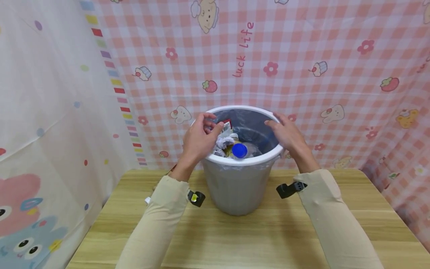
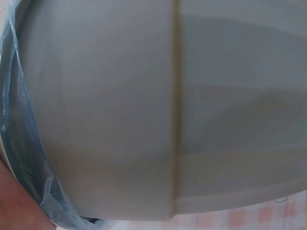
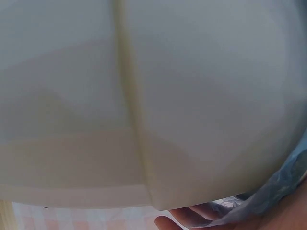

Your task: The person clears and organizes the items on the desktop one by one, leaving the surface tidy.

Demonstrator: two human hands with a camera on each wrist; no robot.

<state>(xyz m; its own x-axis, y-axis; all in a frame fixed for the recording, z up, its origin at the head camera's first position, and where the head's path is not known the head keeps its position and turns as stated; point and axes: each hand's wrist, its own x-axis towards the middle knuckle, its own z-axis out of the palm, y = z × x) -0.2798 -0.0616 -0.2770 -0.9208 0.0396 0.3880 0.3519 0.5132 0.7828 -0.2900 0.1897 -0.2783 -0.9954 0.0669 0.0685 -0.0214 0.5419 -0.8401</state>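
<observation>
A grey trash bin (image 1: 237, 190) with a white rim (image 1: 231, 161) stands upright, lined with a clear trash bag (image 1: 250, 123) folded over the rim. My left hand (image 1: 200, 139) is at the left rim, its loosely bent fingers and thumb over the opening. At the right rim, my right hand (image 1: 288, 133) has its thumb over the inside. In the right wrist view, its fingers (image 3: 192, 216) lie outside the bin beside the bag's overhanging edge (image 3: 268, 199). Inside the bin are a bottle with a blue cap (image 1: 239, 150), crumpled paper (image 1: 223, 142) and a red-and-white packet (image 1: 227, 126).
The bin stands on a wood-grain table (image 1: 231, 239). Behind hangs a pink checked curtain (image 1: 295, 86), with a pale patterned curtain (image 1: 64, 123) at the left. A small white object (image 1: 147, 200) lies by my left forearm. Each sleeve carries a black wrist camera (image 1: 196, 198).
</observation>
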